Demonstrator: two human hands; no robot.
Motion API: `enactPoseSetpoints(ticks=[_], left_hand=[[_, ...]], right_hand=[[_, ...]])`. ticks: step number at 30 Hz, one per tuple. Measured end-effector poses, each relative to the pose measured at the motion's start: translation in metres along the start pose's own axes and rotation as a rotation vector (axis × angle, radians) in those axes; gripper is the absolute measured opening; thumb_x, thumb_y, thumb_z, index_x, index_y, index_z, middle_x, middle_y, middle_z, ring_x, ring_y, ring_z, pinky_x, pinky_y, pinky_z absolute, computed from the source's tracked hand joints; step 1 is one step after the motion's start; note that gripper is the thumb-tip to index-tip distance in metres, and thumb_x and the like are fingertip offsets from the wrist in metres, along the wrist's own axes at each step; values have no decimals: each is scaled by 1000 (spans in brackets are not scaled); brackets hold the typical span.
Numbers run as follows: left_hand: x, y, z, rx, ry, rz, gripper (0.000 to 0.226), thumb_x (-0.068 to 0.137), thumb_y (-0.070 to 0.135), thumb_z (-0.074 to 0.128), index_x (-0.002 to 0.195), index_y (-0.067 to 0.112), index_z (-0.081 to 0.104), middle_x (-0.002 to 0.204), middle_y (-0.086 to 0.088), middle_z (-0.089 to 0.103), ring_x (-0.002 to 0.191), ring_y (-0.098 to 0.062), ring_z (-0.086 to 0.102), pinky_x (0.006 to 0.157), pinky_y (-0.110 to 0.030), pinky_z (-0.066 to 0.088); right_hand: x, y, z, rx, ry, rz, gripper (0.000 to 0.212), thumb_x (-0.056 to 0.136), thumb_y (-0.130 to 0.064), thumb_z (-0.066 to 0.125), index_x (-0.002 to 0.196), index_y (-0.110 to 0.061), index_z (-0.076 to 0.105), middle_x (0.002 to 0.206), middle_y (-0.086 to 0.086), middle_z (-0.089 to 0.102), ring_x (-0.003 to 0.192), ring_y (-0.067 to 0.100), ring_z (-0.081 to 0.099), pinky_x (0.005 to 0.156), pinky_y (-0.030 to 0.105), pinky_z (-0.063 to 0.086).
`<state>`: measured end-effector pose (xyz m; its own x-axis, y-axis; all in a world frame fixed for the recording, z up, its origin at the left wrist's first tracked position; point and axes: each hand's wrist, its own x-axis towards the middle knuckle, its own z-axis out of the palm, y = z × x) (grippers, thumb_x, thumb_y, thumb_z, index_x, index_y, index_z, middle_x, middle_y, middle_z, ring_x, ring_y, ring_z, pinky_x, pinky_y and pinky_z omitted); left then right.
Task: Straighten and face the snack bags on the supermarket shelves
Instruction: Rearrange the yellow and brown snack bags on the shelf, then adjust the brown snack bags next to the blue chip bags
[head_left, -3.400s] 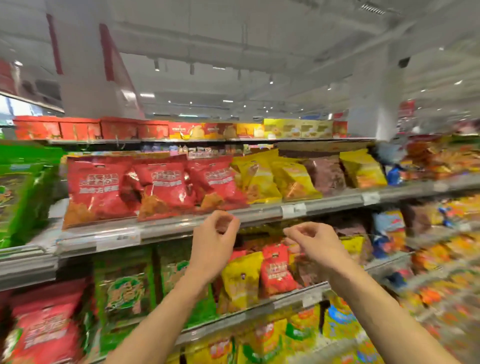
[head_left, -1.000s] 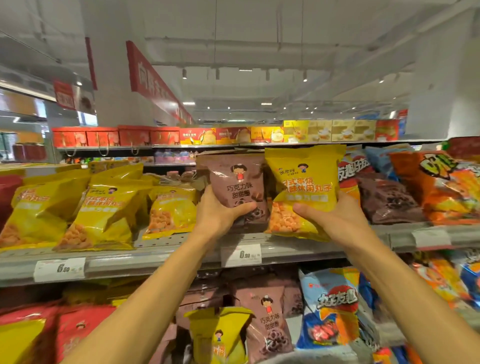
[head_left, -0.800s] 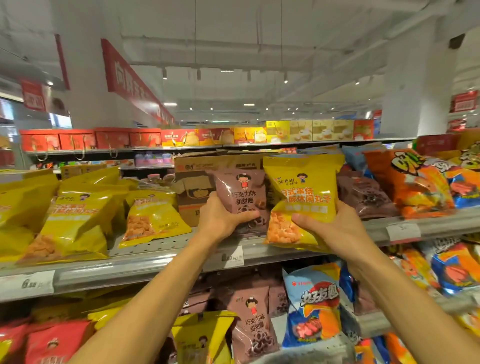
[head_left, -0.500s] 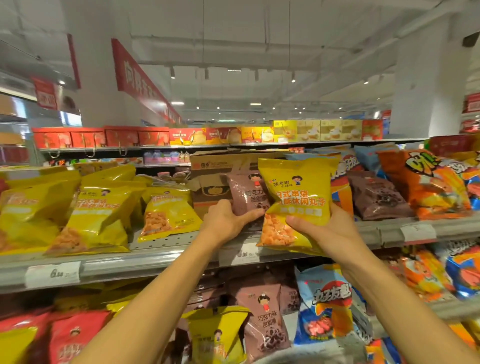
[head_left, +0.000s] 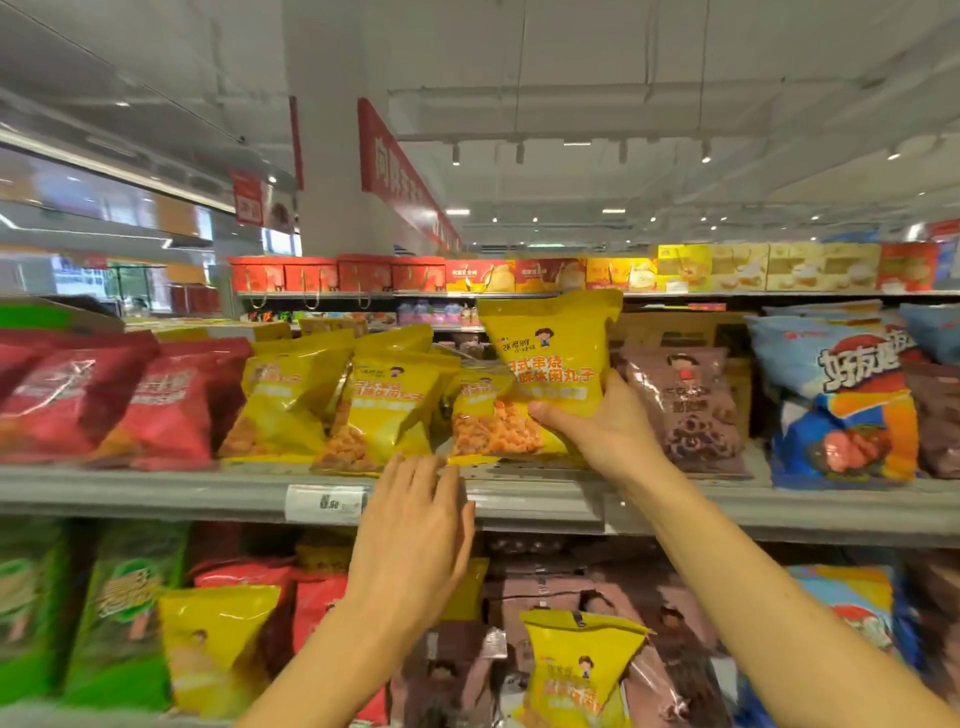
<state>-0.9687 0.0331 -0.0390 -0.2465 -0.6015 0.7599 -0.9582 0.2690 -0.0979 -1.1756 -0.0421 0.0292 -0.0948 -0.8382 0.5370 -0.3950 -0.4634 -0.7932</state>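
Risk, yellow row: leaning and overlapping bags, likely to topple or slide forward if nudged while a gap is made.
Risk, shelf edge: little lip in front, so a poorly seated bag could slip off.
Left hand: released, fingers straight and spread, gripping nothing, just in front of the shelf edge below the yellow row.
Yellow bag: upright, label forward, raised over the rightmost bag of the yellow row, beside the brown bag.
Right hand: grasping the yellow bag low at its right side, thumb across the front.
Risk, grip: one-sided pinch, so possible twist or crushed contents.
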Motion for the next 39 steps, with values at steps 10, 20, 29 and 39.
enactPoseSetpoints(ticks=[10, 20, 29, 39], left_hand=[[-1, -4, 0, 0, -9, 38, 35, 96, 34, 50, 117, 8, 63, 104, -7, 59, 100, -28, 55, 96, -41, 48], [1, -1, 9, -72, 47, -54, 35, 91, 36, 59, 112, 10, 66, 102, -7, 58, 100, -28, 54, 84, -40, 51], [25, 86, 33, -644, 146, -39, 22, 91, 27, 64, 108, 14, 65, 113, -1, 52, 110, -18, 51, 94, -34, 44], [61, 264, 40, -972, 110, -125, 26, 91, 21, 67, 116, 16, 61, 110, 6, 55, 104, -10, 54, 87, -19, 38]], right_hand=[[15, -1, 45, -120, -248, 85, 39, 75, -41, 87, 109, -24, 75, 105, -5, 75, 102, 14, 69, 85, 28, 50], [-2, -11, 28, -479, -151, 178, 69, 65, -79, 73, 94, -18, 67, 91, -4, 68, 88, 17, 64, 79, 36, 54], [-67, 29, -74, -91, 211, 88, 26, 82, -37, 81, 99, -19, 76, 84, -9, 76, 81, -1, 70, 75, 15, 56], [-102, 116, -283, -54, 376, 328, 15, 85, -29, 80, 89, -16, 74, 93, 8, 77, 93, 26, 73, 88, 45, 58]])
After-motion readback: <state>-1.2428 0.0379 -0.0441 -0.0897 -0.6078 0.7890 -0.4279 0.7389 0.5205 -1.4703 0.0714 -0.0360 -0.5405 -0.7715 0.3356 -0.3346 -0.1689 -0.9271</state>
